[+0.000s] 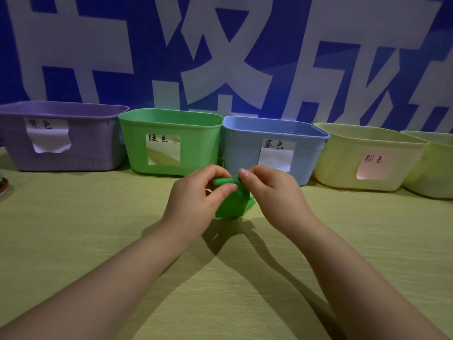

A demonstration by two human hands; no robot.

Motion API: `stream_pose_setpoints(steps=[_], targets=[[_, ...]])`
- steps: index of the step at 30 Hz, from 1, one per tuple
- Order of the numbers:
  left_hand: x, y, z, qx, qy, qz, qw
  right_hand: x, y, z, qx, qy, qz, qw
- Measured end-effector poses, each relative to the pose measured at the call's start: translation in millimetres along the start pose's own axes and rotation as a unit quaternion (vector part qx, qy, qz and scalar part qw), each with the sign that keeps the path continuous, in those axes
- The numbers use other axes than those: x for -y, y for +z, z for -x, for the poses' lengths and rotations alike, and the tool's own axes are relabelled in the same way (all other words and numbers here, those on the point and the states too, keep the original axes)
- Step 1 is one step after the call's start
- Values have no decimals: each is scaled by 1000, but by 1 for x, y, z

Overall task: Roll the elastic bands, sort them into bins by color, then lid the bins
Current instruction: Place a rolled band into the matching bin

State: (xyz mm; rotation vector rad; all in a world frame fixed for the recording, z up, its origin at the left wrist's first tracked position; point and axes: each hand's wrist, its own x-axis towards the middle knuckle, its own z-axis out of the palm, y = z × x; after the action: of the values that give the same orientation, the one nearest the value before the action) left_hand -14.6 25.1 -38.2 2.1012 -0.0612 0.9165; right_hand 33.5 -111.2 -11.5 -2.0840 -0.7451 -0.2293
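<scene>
Pinched at both ends of its rolled top edge, the green band (229,204) is held low over the table (98,241). The left hand (193,200) grips one end with the thumb in front and the fingers curled behind. The right hand (272,192) pinches the other end between thumb and fingertips. Both hands are closed narrowly on the band.

Item: band. A short rolled tube is seen at the top, between the two hands. The unrolled remainder hangs flat below, and whether its lower end touches the tabletop cannot be told.

Handling, as judged: light, thin, soft and stretchy, limp where unrolled, not fragile. The roll is likely to spring loose if released, so hold is best taken on the roll itself, at both ends.

Item: bins, in a row beyond the hands, all unlidded. From the left are a purple bin (93,148), a green bin (196,148), a blue bin (240,148) and a yellow bin (338,163), each paper-labelled. A further pale bin (434,173) is cut off by the right edge. The green bin, just beyond the hands, is judged the destination.

Item: backdrop (245,57), blue with large white characters.
</scene>
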Motion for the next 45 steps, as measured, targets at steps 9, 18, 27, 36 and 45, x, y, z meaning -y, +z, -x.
stream_pose_setpoints(steps=[9, 18, 27, 36, 45], targets=[[5, 0, -2, 3, 17, -34, 999, 0, 2, 1, 5, -6, -74, 997], [3, 0, -1, 1, 23, -29, 999, -1, 2, 0, -7, 0, -19, 1000], [5, 0, -2, 5, 50, -63, 997, 0, 3, 2, 0, 19, -52, 998], [7, 1, -2, 0, 34, -39, 999, 0, 4, 1, 0, -14, -24, 1000], [3, 0, -1, 1, 72, -66, 995, -2, 1, -1, -36, 17, -64, 997]])
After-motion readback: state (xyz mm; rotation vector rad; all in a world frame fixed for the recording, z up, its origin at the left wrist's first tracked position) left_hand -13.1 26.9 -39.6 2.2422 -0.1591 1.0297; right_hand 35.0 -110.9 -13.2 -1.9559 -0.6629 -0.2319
